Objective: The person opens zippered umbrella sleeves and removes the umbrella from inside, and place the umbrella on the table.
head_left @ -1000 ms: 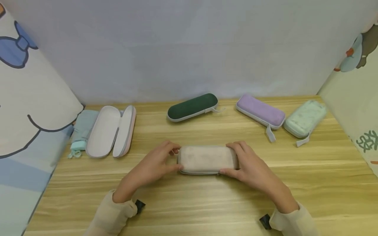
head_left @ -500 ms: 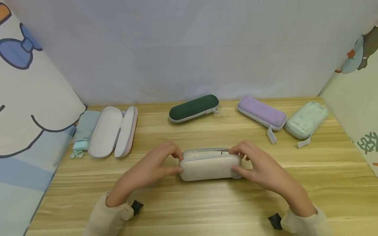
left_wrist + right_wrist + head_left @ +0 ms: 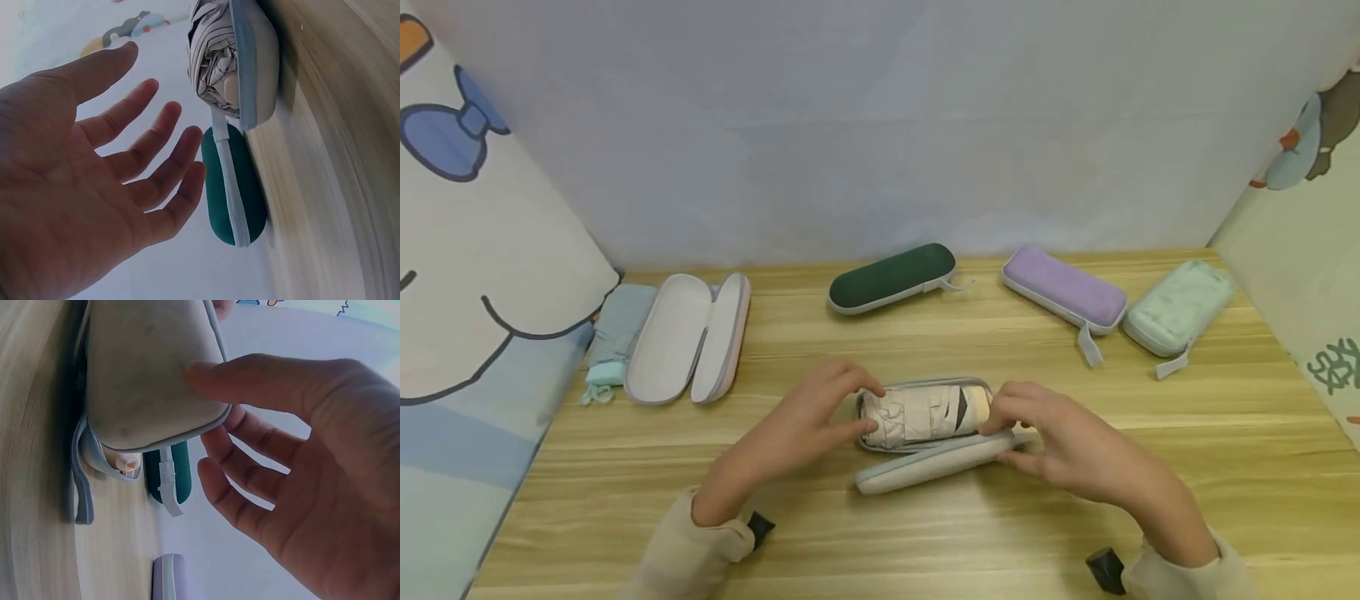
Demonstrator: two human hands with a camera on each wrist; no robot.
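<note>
Between the hands lies a beige zippered case (image 3: 936, 465), its lid folded toward the person. Inside sits a folded compact umbrella (image 3: 917, 414) in beige cloth with a dark patch; its pleated end (image 3: 215, 62) shows in the left wrist view. The left hand (image 3: 808, 421) is at the case's left end, fingers spread and bent slightly; the left wrist view shows it apart from the umbrella. With thumb and fingers, the right hand (image 3: 1067, 437) pinches the right end of the lid (image 3: 153, 369). In the right wrist view its other fingers stand free.
At the left are an open pale-lined case (image 3: 666, 342) and a blue folded umbrella (image 3: 619, 329). Along the back lie a dark green case (image 3: 891, 279), a purple case (image 3: 1063, 287) and a mint case (image 3: 1182, 306). A pale wall (image 3: 910, 125) rises behind the table.
The beige case's lid has swung open toward the person, uncovering the umbrella. The right hand came with the lid, slightly nearer the person. The left hand has come off the lid.
</note>
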